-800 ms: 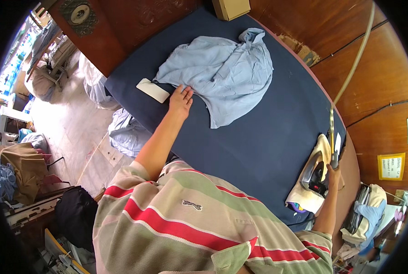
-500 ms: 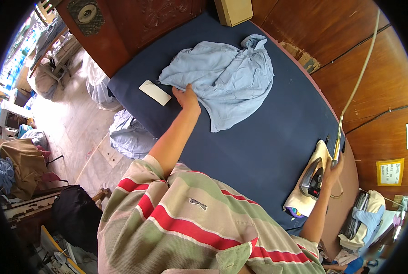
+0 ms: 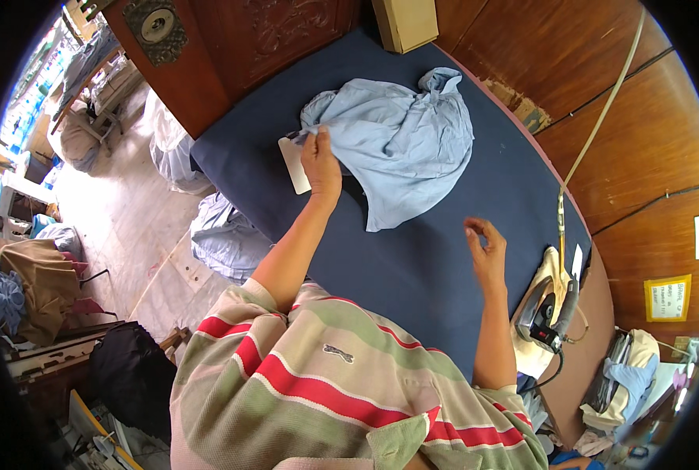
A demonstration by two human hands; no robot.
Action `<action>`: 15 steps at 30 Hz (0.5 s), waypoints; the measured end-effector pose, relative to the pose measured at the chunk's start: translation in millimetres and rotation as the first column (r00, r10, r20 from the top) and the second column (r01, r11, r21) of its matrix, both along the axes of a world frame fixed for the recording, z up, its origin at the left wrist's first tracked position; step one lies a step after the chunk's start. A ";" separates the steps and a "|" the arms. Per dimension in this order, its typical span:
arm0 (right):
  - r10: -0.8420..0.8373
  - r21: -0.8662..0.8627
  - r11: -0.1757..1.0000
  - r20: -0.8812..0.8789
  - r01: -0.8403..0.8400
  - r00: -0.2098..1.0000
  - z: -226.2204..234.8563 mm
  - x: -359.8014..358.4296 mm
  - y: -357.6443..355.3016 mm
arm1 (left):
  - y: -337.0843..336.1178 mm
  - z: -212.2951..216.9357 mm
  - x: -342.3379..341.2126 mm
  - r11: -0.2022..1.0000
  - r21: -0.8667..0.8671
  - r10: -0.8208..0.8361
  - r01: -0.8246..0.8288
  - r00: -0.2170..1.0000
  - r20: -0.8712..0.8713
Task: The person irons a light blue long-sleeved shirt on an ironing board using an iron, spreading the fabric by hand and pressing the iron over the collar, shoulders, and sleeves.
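A crumpled light blue garment (image 3: 404,133) lies on the dark blue padded table. My left hand (image 3: 322,166) pinches its left edge, lifting it a little. Beside that hand a white card (image 3: 294,168) stands out from the garment's edge; whether my fingers also hold it cannot be made out. My right hand (image 3: 486,252) hovers above the table to the right of the garment, fingers loosely curled and apart, holding nothing. Farther right, a steam iron (image 3: 545,319) with a dark handle rests on a cream cloth pad (image 3: 531,360).
A pale hose (image 3: 600,133) runs up from the iron past the wooden wall panel (image 3: 655,149). At the far edge stands a cardboard box (image 3: 406,25), near a carved wooden door (image 3: 240,47). Bundled cloth (image 3: 228,235) lies left of the table (image 3: 435,290).
My right hand has let go of the iron and moved left over the table. My left hand has taken up the garment's edge. The white card has shifted right and turned.
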State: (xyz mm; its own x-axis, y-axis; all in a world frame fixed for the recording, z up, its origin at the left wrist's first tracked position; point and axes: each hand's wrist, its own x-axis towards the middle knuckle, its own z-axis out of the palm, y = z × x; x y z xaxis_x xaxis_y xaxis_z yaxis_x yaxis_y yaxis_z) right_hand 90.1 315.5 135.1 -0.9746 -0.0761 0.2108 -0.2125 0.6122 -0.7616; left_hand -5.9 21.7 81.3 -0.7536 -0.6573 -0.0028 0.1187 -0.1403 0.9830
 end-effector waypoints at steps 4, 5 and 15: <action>0.002 -0.039 0.999 -0.023 -0.003 1.000 24.6 -15.0 -16.7 | 5.2 20.1 23.4 0.904 -0.419 -0.095 0.081 0.995 -0.013; 0.014 -0.048 0.999 -0.033 -0.015 0.999 30.6 -19.3 -22.6 | 5.6 20.4 26.9 0.890 -0.449 -0.100 0.081 0.995 -0.019; 0.192 -0.379 0.873 -0.309 -0.306 0.931 110.4 -69.1 -65.2 | -23.2 178.9 -94.5 0.517 0.559 -0.370 0.648 0.758 -0.537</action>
State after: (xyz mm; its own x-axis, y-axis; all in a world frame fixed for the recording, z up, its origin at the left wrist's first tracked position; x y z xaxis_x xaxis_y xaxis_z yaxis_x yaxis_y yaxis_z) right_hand 21.0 250.4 245.5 -0.8430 -0.1596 0.5137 -0.5352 0.1524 -0.8309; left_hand -100.4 -1.6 260.2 -0.9976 -0.0592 0.0351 0.0688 -0.8753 0.4787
